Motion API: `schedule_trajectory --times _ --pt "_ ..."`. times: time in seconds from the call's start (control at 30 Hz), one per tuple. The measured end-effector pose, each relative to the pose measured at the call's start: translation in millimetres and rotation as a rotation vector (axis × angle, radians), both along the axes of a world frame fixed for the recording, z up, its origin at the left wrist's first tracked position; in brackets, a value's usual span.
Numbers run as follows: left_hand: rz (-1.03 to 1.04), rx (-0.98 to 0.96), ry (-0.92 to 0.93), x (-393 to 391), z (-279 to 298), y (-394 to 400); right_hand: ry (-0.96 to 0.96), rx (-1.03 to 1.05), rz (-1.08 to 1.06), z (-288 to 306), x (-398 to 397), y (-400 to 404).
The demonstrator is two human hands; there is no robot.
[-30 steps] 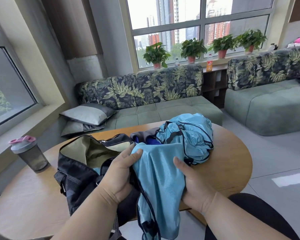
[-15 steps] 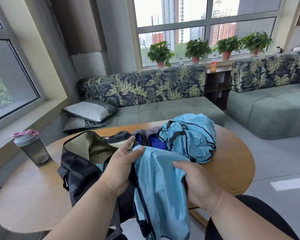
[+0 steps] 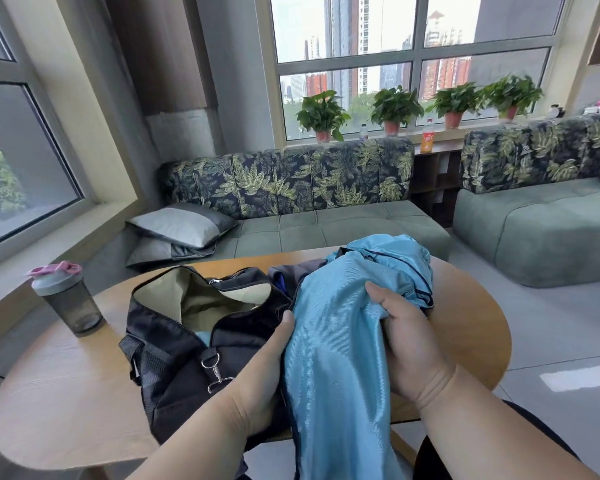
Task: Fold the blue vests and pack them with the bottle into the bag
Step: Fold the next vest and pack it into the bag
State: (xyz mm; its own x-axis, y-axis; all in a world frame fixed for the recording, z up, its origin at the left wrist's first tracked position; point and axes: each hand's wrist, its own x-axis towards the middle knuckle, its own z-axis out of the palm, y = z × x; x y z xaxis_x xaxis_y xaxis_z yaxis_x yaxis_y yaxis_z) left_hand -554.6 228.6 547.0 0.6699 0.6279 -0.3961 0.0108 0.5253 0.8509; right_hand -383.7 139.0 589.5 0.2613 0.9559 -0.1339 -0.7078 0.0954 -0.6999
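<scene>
A light blue vest (image 3: 336, 358) hangs from both hands over the table's near edge. My left hand (image 3: 260, 375) grips its left edge, against the dark bag (image 3: 174, 355). My right hand (image 3: 409, 341) bunches its right side near the top. The bag lies open on the round wooden table (image 3: 66, 393), showing a beige lining and a bit of blue cloth inside. A crumpled pile of more blue vests (image 3: 399, 261) lies behind the held vest. The grey shaker bottle (image 3: 66, 299) with a pink lid stands upright at the table's left.
A dark grey and blue garment (image 3: 291, 271) lies between bag and pile. Green sofas (image 3: 326, 230) with leaf-print backs stand behind the table, cushions (image 3: 181, 223) at the left. Potted plants (image 3: 395, 109) line the window sill. Tiled floor (image 3: 551, 341) lies to the right.
The held vest has been raised and spread wider between the hands. My left hand slid lower along its left edge. My right hand gathered cloth higher up. The camera tilted slightly.
</scene>
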Motion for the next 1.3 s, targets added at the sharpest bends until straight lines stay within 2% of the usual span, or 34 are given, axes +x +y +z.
schedule_trajectory --times 0.17,0.27,0.4,0.63,0.83,0.97,1.07,1.17,1.23,1.3 --pt "-0.149 -0.091 -0.042 3 -14 -2 -0.084 -0.012 0.025 11 10 -4" --pt "-0.137 -0.075 -0.078 7 -18 1 -0.139 -0.039 0.027 18 17 -8" --pt "-0.045 -0.020 -0.161 8 -18 9 -0.162 -0.056 0.040 22 23 -10" --pt "-0.074 0.173 -0.197 5 -14 7 -0.148 -0.093 0.042 10 17 -6" --pt "0.016 0.269 -0.258 2 0 17 -0.185 -0.149 -0.008 -2 32 1" --pt "0.118 0.329 -0.162 3 3 25 -0.347 -0.226 0.095 -16 38 -2" --pt "0.169 0.431 -0.069 5 7 26 -0.288 -0.152 0.060 -20 41 -4" --pt "0.238 0.398 -0.035 4 12 25 -0.175 -0.133 0.141 -25 35 -9" --pt "0.273 0.403 -0.002 4 15 24 -0.229 -0.181 0.222 -33 27 -12" --pt "0.291 0.419 0.028 2 13 27 -0.283 -0.177 0.195 -37 24 -12"
